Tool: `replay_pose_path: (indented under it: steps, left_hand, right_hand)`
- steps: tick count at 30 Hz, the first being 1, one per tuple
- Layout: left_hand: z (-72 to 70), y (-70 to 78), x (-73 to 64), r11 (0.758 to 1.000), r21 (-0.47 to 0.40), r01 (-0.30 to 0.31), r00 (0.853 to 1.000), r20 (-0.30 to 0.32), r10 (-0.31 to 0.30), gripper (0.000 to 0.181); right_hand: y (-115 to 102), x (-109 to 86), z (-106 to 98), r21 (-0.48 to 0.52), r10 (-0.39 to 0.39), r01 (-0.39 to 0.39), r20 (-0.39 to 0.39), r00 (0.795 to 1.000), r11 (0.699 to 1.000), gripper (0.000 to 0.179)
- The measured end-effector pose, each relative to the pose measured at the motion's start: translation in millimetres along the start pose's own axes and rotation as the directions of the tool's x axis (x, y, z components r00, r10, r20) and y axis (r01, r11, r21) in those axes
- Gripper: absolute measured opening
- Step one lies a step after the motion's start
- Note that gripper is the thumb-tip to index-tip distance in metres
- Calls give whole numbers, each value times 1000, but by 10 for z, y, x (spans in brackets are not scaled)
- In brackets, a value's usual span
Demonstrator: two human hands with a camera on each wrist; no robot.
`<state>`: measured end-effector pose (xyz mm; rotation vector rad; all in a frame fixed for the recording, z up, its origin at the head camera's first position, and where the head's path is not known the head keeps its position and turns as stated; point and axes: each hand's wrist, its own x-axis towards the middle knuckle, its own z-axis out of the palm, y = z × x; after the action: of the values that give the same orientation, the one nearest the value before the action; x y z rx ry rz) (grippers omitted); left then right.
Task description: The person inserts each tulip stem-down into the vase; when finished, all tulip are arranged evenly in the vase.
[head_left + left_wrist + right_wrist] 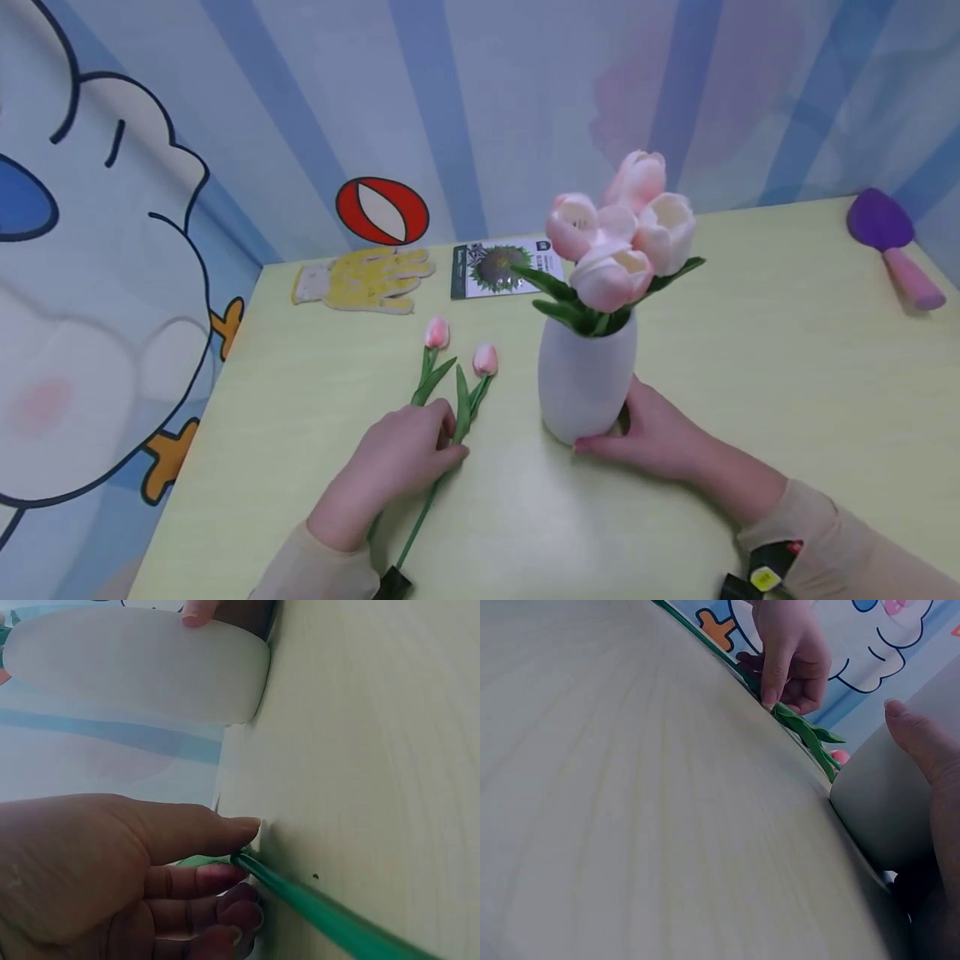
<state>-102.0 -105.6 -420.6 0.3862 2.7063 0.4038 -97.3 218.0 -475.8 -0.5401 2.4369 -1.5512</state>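
My left hand point(401, 450) is low over the table, thumb and fingers pinching the green stem point(322, 907) of an artificial pink tulip point(485, 360) that lies there. A second pink tulip point(437, 333) lies just left of it, its stem partly hidden under the hand. To the right, a white vase point(587, 383) stands upright on the table, holding several pale pink tulips point(611, 279) with green leaves. My right hand point(667, 433) grips this vase low on its right side, thumb point(915, 735) across the front near the base.
Behind the tulips lie a yellow and white work glove point(367, 279) and a printed packet point(498, 268) with a plant picture. A purple trowel with a pink handle point(911, 279) lies at the far right corner. Printed walls border the pale table point(787, 350).
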Motion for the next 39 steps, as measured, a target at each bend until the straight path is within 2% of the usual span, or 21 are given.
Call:
replay_pose_path:
  steps: [12,16,21,25,31,35,39]
  left_hand:
    - [-41,47,-5,993,-117,-3,1000,-10,2,15]
    - [-151,83,-39,978,-210,-12,999,-33,5,14]
    - [-299,155,-87,946,-322,-19,1000,-22,12,21]
    - [-354,196,-100,944,-326,-48,998,-52,33,23]
    - [-433,250,-100,941,-335,-51,995,-99,19,25]
    - [-545,284,-120,915,-401,-52,992,-129,0,30]
    - [-652,303,-166,865,-489,-114,984,-174,31,35]
  right_hand:
    - [-3,4,3,-1,20,-20,2,1000,1000,83]
    - [-12,11,3,2,22,-22,-1,1000,1000,84]
    - [-8,17,-9,3,23,-23,2,1000,1000,85]
    - [-1,17,-9,-1,16,-16,-6,1000,1000,84]
    - [-6,18,-8,4,27,-27,-2,1000,1000,85]
    - [-6,24,-8,5,17,-17,-6,1000,1000,85]
    - [3,26,-6,5,16,-16,0,1000,1000,84]
